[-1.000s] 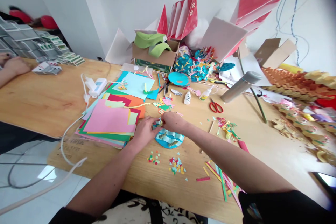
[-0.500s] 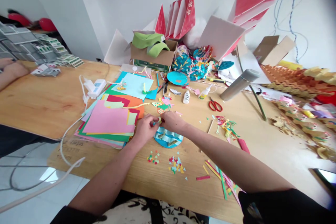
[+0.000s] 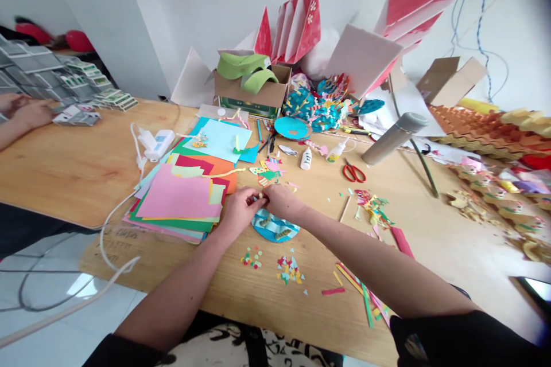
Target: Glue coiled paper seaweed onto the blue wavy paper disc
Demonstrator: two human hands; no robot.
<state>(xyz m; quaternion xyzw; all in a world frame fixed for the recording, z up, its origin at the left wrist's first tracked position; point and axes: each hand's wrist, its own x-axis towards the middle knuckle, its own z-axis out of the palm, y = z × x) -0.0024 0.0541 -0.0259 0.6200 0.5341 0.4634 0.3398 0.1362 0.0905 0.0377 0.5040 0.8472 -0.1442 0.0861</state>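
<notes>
My left hand [image 3: 241, 206] and my right hand [image 3: 280, 200] meet at the top edge of a round blue paper disc [image 3: 278, 233]. Fingers of both hands are pinched together around a small yellowish piece [image 3: 260, 195], mostly hidden by the fingertips, so its kind does not show. Pale wavy strips and small brownish twisted pieces [image 3: 283, 234] lie on the disc. Just beyond my hands are paper fish cutouts [image 3: 267, 170] with coloured patterns. Below the disc sit small paper dots [image 3: 252, 258] and a pile of paper bits [image 3: 289, 270].
Stacked coloured paper [image 3: 176, 195] lies left of my hands. White glue bottles [image 3: 306, 159], red-handled scissors [image 3: 353, 171] and a steel thermos [image 3: 394, 139] stand or lie to the right. Paper strips [image 3: 365, 292] are near the front. A co-worker's hands [image 3: 30, 112] are at far left.
My fingertips have drawn closer together, covering more of the small yellowish piece. The co-worker's hands at far left have shifted right, and a second hand now shows.
</notes>
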